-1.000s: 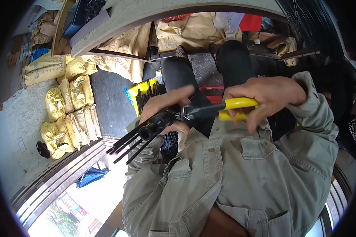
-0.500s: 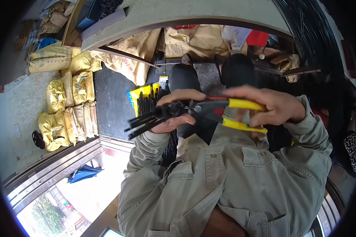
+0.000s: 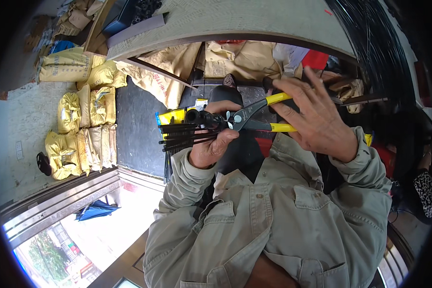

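My left hand is closed around a bundle of thin black rods with a hollow-ended black tube, which looks like a folded umbrella frame. The rods stick out to the left. Against the end of it near my left thumb sit the jaws of dark pliers with yellow grips. The two handles stand apart. My right hand is at these grips, with some fingers stretched out and blurred; it seems to hold the handles loosely, and part of the grips is hidden by it.
A pale worktable curves across the far side, with a bundle of long black rods at its right. Stacked yellow sacks line the left wall. A yellow package is beyond my left hand. A blue umbrella lies outside the doorway.
The pliers have tilted, handles rising toward the far side, and my right hand has moved left with its fingers spreading. The tube's hollow end has turned into view.
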Available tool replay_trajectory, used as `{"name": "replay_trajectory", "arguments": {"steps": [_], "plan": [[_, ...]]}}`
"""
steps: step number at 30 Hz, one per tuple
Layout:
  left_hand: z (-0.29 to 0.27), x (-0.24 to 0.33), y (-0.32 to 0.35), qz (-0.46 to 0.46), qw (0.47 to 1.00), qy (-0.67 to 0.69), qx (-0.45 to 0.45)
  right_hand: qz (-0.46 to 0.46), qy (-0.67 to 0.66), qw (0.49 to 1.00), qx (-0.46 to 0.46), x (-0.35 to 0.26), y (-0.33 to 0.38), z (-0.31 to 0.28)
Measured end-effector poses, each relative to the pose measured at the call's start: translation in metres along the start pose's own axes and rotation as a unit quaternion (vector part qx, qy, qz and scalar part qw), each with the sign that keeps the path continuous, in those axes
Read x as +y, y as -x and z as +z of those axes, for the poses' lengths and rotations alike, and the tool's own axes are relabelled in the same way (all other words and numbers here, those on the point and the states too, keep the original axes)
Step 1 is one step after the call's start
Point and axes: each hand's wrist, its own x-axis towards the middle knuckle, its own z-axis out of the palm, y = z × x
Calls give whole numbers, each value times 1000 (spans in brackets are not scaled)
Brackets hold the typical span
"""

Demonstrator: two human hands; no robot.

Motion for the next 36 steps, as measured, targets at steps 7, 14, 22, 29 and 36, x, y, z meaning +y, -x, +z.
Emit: {"name": "replay_trajectory", "arguments": {"steps": [7,14,22,29,36], "plan": [[3,0,-6,7,998,26,60,52,-22,998,-1,-2,1,19],[9,-1,-15,1,991,104,82,27,-140,990,4,8,0,8],[5,9,-30,-5,984,179,15,176,-764,546,-297,13,5,3],[-11,2,-34,-46,978,201,45,153,-837,510,-125,-43,-3,73],[-11,2,-28,-35,969,229,84,198,-622,754,-66,-3,-24,34]]}}
